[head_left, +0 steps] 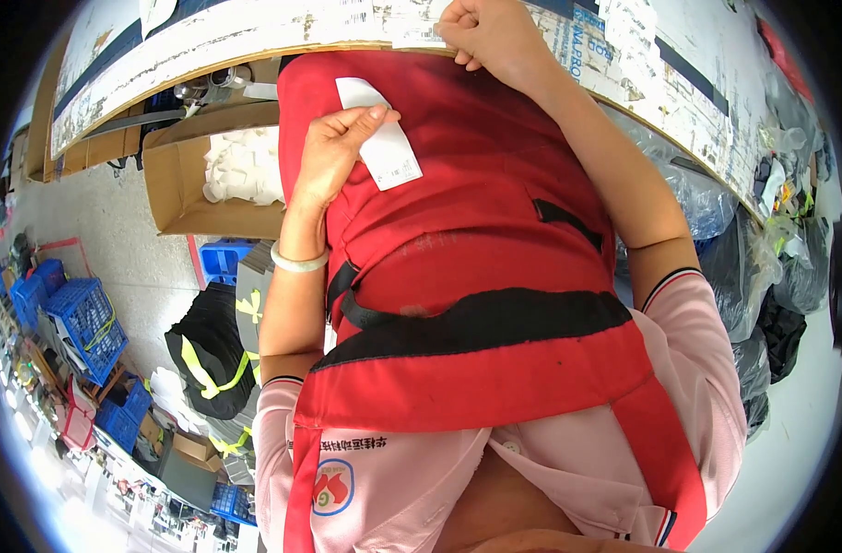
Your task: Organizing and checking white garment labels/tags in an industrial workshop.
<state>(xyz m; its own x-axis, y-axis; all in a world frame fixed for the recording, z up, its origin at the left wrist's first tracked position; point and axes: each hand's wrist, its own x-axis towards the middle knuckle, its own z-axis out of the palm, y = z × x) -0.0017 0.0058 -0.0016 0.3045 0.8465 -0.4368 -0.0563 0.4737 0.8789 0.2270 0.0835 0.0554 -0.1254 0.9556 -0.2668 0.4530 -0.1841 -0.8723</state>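
My left hand [340, 147], with a pale bangle on its wrist, pinches a white paper label strip [393, 152] between thumb and fingers. The strip hangs at a tilt over the lap of my red apron [458, 194], small dark print at its lower end. At the worktable's front edge, my right hand [496, 39] is closed with its fingers curled. Its fingertips meet the right side of another white label [417, 26] lying at that edge. Whatever may be between those fingers is hidden.
The scuffed white worktable [246, 39] crosses the top. Below its left part stands a cardboard box [176, 189] with crumpled white paper pieces [241, 166]. Plastic bags [716, 267] fill the right side. Farther left are a black bundle [209, 350] with yellow straps and blue crates [87, 327].
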